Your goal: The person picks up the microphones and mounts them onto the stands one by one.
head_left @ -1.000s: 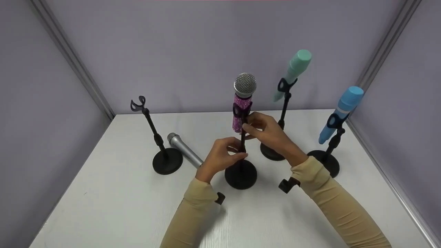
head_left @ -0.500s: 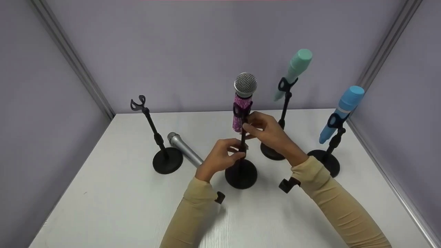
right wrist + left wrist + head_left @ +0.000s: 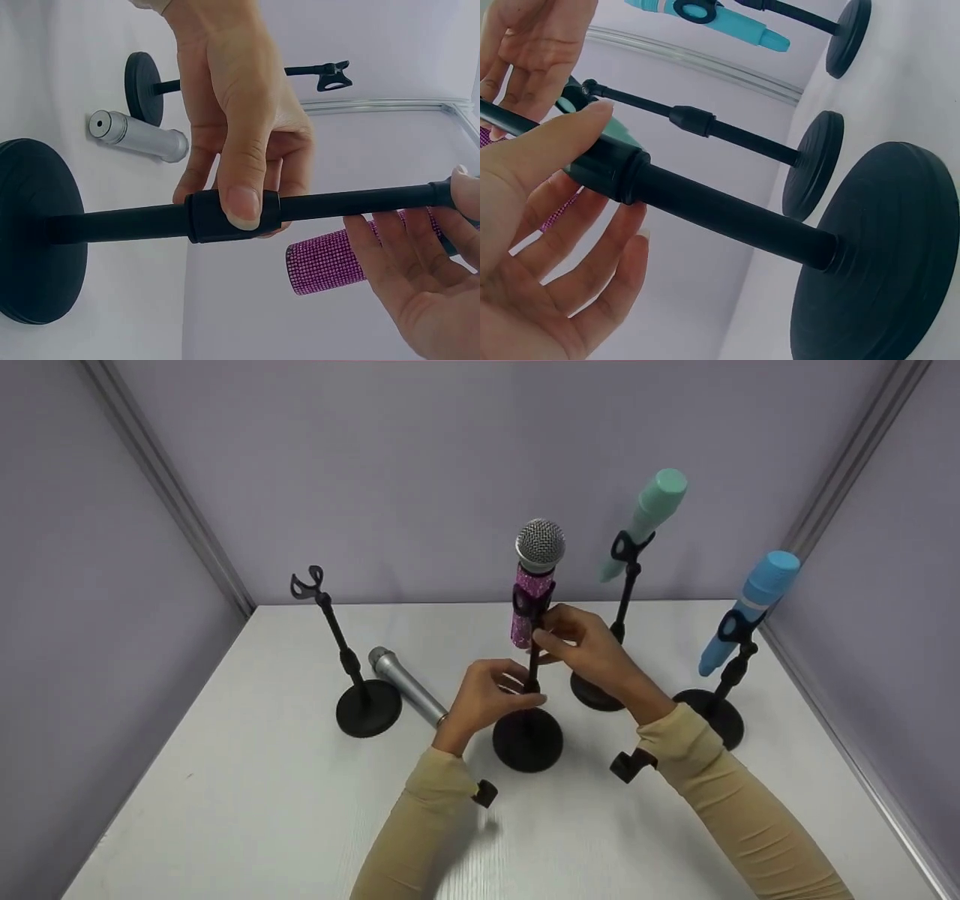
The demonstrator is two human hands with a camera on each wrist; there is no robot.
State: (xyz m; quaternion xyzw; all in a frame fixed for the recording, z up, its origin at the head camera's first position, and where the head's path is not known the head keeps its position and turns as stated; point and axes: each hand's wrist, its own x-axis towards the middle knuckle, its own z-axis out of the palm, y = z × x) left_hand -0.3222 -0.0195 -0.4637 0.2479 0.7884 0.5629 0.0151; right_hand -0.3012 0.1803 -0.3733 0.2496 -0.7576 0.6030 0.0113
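Observation:
A black desktop microphone stand [image 3: 527, 744] stands mid-table with a sparkly pink microphone [image 3: 534, 583] in its clip, silver mesh head up. My left hand [image 3: 487, 699] pinches the collar [image 3: 231, 216] halfway up the pole, thumb on one side and fingers on the other, as the right wrist view shows. Higher up, just below the clip, my right hand [image 3: 592, 652] holds the thin upper rod between thumb and fingers. The pink handle [image 3: 326, 260] slants past behind the right fingers. In the left wrist view the round base [image 3: 885, 255] rests flat on the tabletop.
A second stand [image 3: 367, 709] at left has a bare clip. Beside it lies a silver microphone [image 3: 409, 686], partly behind my left wrist. Mint-green [image 3: 660, 499] and blue [image 3: 772, 574] microphones sit in stands at right, close to my right forearm. Grey walls enclose the table.
The head view has shifted slightly. My left thumb has shifted at the collar and now reaches farther right across the pole. The right hand keeps its hold on the upper rod.

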